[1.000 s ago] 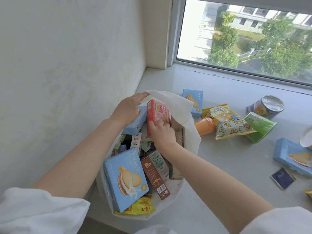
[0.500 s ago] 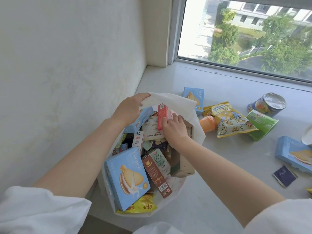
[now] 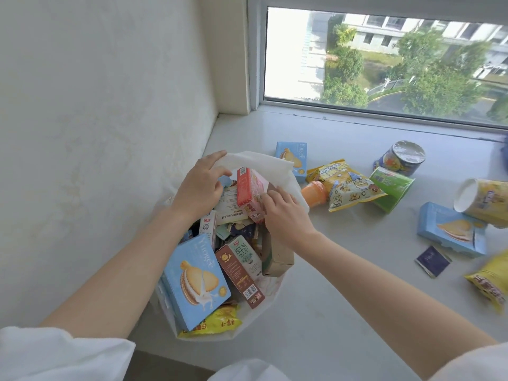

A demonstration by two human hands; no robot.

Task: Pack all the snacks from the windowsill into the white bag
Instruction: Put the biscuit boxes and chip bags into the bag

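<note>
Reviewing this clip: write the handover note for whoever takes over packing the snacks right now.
Left hand grips the white bag rim, holding it open. Right hand pinches the pink snack box, standing in the nearly full bag.
Left on the windowsill: two blue biscuit boxes, yellow popcorn bag, orange bottle, green cup, blue can, paper cup, dark sachet, yellow packet.

A pale, slightly mottled plaster wall [image 3: 96, 119] fills the left side. It meets a white stone windowsill [image 3: 343, 284] that runs off to the right. At the far end stands a window [image 3: 384, 59] with a white frame, set beside a cream corner post [image 3: 233, 56]. Bright daylight comes through the glass. Outside, seen from high up, are green trees [image 3: 439, 86], a pale building [image 3: 412, 26] and a stretch of road.
</note>
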